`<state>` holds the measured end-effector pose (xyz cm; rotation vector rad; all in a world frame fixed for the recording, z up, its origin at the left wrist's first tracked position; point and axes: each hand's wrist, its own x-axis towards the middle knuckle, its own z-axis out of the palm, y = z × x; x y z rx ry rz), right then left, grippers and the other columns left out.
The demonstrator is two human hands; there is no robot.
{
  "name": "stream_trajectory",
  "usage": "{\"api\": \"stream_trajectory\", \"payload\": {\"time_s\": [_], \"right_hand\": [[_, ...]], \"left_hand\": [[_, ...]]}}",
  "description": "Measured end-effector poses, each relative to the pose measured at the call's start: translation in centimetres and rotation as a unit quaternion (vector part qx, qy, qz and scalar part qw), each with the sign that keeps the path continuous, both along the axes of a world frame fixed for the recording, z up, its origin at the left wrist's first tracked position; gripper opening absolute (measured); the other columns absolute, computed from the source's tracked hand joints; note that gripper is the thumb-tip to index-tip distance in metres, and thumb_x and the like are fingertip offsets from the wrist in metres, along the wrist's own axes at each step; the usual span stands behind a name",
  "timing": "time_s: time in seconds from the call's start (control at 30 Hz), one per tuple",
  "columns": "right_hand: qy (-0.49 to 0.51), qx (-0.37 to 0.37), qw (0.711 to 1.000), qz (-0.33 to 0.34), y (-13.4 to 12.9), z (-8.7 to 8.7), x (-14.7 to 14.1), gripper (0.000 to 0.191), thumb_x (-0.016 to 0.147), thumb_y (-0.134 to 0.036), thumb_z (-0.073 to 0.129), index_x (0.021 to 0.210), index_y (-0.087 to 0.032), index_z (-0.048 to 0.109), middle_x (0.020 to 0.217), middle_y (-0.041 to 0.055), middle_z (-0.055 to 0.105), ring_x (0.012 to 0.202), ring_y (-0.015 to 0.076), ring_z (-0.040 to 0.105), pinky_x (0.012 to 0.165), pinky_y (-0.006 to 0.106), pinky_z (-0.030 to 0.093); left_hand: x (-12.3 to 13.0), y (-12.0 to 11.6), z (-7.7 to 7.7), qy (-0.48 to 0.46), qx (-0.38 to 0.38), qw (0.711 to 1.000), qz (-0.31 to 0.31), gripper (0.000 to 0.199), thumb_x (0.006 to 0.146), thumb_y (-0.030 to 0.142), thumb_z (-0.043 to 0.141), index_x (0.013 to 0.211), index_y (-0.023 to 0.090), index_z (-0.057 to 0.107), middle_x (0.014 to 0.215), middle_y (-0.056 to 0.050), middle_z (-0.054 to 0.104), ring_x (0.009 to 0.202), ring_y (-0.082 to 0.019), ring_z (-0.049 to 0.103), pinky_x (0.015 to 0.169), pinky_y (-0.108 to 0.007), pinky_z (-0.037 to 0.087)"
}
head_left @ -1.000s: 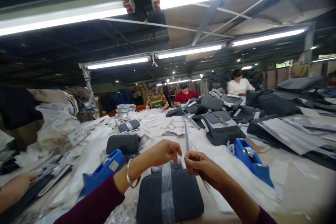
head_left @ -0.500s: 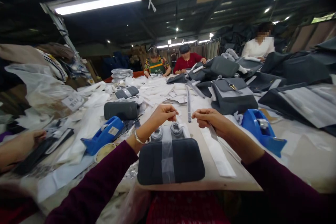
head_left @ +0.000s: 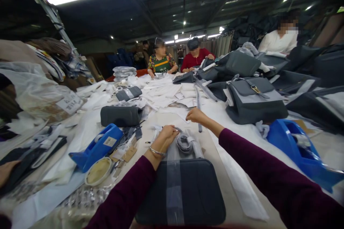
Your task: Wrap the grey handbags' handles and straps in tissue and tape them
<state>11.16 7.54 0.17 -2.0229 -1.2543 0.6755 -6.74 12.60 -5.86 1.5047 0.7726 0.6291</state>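
Observation:
A dark grey bag (head_left: pixel 200 189) lies flat at the table's near edge, with a clear strip of tape running down its middle. Behind it sits a coiled, wrapped strap (head_left: pixel 185 143). My left hand (head_left: pixel 170 134), with a bracelet at the wrist, is closed just left of the coil, its fingertips pinched on something I cannot make out. Farther back and to the right, my right hand (head_left: pixel 195 115) is closed too, raised beside a long grey strip (head_left: pixel 199 123); what it grips, if anything, is too small to name.
Blue tape dispensers stand at left (head_left: pixel 98 146) and right (head_left: pixel 298 150). A tape roll (head_left: pixel 99 171) lies beside tags. A buckled grey bag (head_left: pixel 255 100) and white sheets lie behind. Another person's hand (head_left: pixel 8 175) is at far left; several people sit across the table.
The view has come closer to the taped bag. My left hand has moved down beside the coil, and my right hand has shifted away from the white strip, toward the middle.

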Motion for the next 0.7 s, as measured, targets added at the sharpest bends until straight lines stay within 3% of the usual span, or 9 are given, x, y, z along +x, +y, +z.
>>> {"api": "stream_trajectory", "payload": {"time_s": [0.17,0.33,0.43,0.57,0.7], "right_hand": [[0.066,-0.144,0.983,0.095,3.4,-2.6,-1.5,0.02,0.058,-0.011,0.07,0.045,-0.013,0.056,0.035,-0.0045,0.039,0.039,0.0082,0.035,0.044,0.024,0.028],[0.14,-0.209,0.953,0.17,4.3,-3.1,-1.5,0.025,0.064,-0.016,0.065,0.045,-0.015,0.048,0.036,-0.007,0.037,0.037,0.0053,0.029,0.042,0.021,0.027],[0.15,-0.203,0.949,0.187,4.0,-2.8,-1.5,0.02,0.064,-0.016,0.064,0.048,-0.015,0.051,0.037,-0.007,0.039,0.036,0.0061,0.031,0.041,0.021,0.028],[0.152,-0.179,0.954,0.186,3.6,-2.7,-1.5,0.017,0.064,-0.016,0.063,0.05,-0.016,0.053,0.037,-0.0064,0.041,0.036,0.0075,0.034,0.042,0.021,0.032],[0.156,-0.173,0.957,0.172,3.4,-2.6,-1.7,0.017,0.064,-0.015,0.065,0.05,-0.017,0.055,0.035,-0.0069,0.04,0.034,0.008,0.035,0.04,0.021,0.034]], "left_hand": [[1.4,-0.4,-1.0,-0.045,-0.068,0.991,0.103,0.03,0.061,-0.009,0.047,0.071,0.019,0.041,0.061,0.005,0.052,0.065,-0.01,0.06,0.075,-0.026,0.049],[1.5,-0.5,-0.8,-0.017,-0.069,0.989,0.133,0.029,0.06,-0.01,0.049,0.069,0.018,0.042,0.059,0.004,0.051,0.058,-0.008,0.055,0.065,-0.022,0.044],[1.6,-0.7,-0.5,0.028,-0.022,0.989,0.142,0.031,0.058,-0.011,0.048,0.062,0.018,0.041,0.053,0.006,0.047,0.053,-0.009,0.048,0.058,-0.022,0.038],[1.7,-0.8,-0.2,0.075,0.076,0.981,0.165,0.034,0.052,-0.014,0.048,0.054,0.019,0.039,0.051,0.006,0.042,0.057,-0.012,0.045,0.06,-0.024,0.033],[1.7,-0.7,0.0,0.178,0.196,0.949,0.169,0.033,0.056,-0.01,0.05,0.055,0.021,0.038,0.055,0.005,0.045,0.064,-0.015,0.049,0.063,-0.025,0.034]]}}
